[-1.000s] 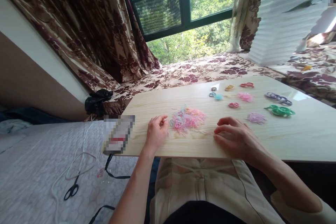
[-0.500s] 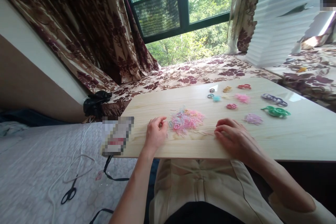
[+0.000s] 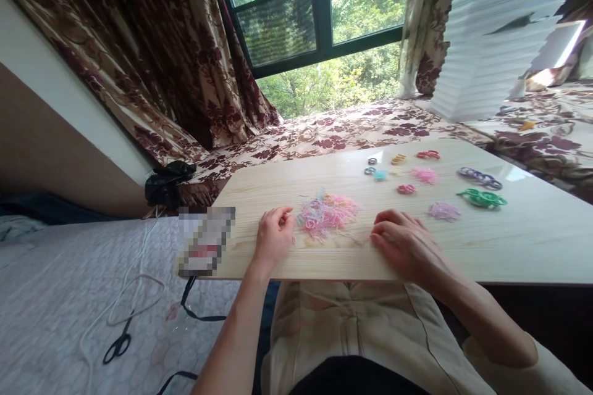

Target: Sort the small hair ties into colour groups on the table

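A loose heap of small pastel elastic bands (image 3: 327,216), pink, lilac, yellow and blue, lies on the pale wooden tabletop (image 3: 259,185). At the heap's left edge rests my left hand (image 3: 275,234), its fingers curled in and the thumb near the forefinger; anything in them is too small to make out. To the right of the heap, apart from it, my right hand (image 3: 403,241) lies low over the table with its fingers bent together, hiding whatever they hold. Just beyond that hand is a small lilac pile of bands (image 3: 443,211).
Farther right lie green hair ties (image 3: 485,198), purple-and-white rings (image 3: 479,177), a pink pile (image 3: 425,175), red rings (image 3: 428,154), yellow rings (image 3: 398,159) and a turquoise pile (image 3: 380,175). A blurred-out phone-like object (image 3: 207,241) sits at the left edge. Scissors (image 3: 117,347) lie on the bed.
My right hand has shifted slightly left, towards the heap. The thin pinkish strand by its fingertips is now harder to see. My left hand stays almost still.
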`<state>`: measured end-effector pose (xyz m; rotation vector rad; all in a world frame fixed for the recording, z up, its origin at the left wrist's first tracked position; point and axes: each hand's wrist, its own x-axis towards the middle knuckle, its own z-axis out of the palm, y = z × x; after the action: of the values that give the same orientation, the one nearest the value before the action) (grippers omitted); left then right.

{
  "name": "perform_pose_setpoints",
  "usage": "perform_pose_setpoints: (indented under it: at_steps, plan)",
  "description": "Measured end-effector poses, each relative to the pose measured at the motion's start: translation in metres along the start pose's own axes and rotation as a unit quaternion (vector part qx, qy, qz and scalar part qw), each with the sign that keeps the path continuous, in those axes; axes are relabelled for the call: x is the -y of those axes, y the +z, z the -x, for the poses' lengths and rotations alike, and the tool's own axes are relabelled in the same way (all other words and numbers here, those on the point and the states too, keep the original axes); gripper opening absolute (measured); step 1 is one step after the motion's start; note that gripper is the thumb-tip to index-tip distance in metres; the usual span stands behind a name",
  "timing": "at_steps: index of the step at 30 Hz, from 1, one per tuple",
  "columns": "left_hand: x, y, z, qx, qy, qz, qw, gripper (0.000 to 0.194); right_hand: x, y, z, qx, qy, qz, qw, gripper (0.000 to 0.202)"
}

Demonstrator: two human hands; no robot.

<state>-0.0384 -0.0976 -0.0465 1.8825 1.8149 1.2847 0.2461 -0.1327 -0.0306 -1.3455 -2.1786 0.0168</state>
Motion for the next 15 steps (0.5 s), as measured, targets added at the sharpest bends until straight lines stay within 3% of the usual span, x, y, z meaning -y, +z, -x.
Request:
perform_pose_setpoints:
  at_steps: [7,15]
  plan:
    - [-0.0014,0.0000,0.0002,0.000,-0.001,-0.005,1.000,0.020,0.0009,0.0014,0.0030,-0.042,-0.002,0.006,0.999,0.028]
    - [0.0001,0.0011,-0.0002,0.004,0.002,-0.005,1.000,0.022,0.0039,-0.0069,0.0022,-0.103,0.003,0.142,0.985,0.030]
